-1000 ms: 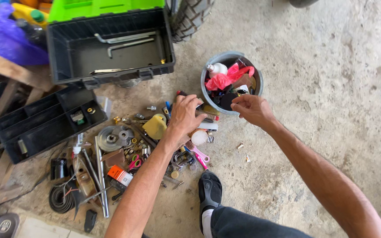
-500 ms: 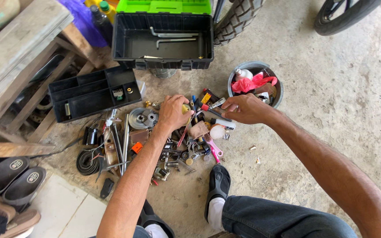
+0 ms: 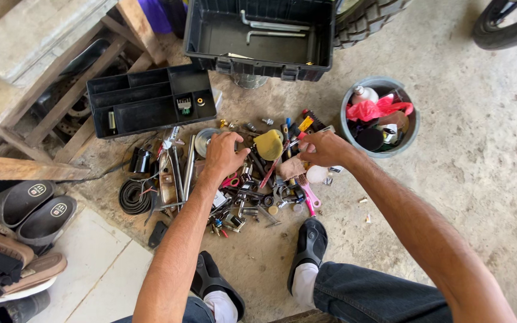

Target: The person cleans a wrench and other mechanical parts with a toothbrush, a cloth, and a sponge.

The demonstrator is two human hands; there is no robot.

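Since the earlier frame both hands have been shifted leftward over the pile [image 3: 252, 179], and the view has swung so that the toolbox [image 3: 261, 36] is now cut by the top edge. The left hand [image 3: 222, 154] is laid palm down on the parts, fingers spread, just beside a round metal disc [image 3: 201, 140]; nothing is seen to be gripped by it. The right hand [image 3: 324, 148] is held above the pile's right side, fingertips drawn together on something small; what is pinched cannot be told. A yellow piece [image 3: 269, 143] lies between the two hands.

Open concrete floor [image 3: 480, 197] is left to the right and below the pile. To the left the room is closed in by a black tray [image 3: 145, 104], coiled black cable [image 3: 133, 197] and wooden boards [image 3: 25, 167]. A grey bucket [image 3: 411, 134] holding a red rag stands near the right hand, apart from the pile. Tyres [image 3: 366, 21] are seen behind the toolbox.

The floor is rough, stained and sunlit; pale tile [image 3: 97, 269] begins at lower left, beside sandals [image 3: 37, 209].

The pile is a loose scatter of screws, springs, steel rods, small tools and pink handles, overlapping and unsorted.
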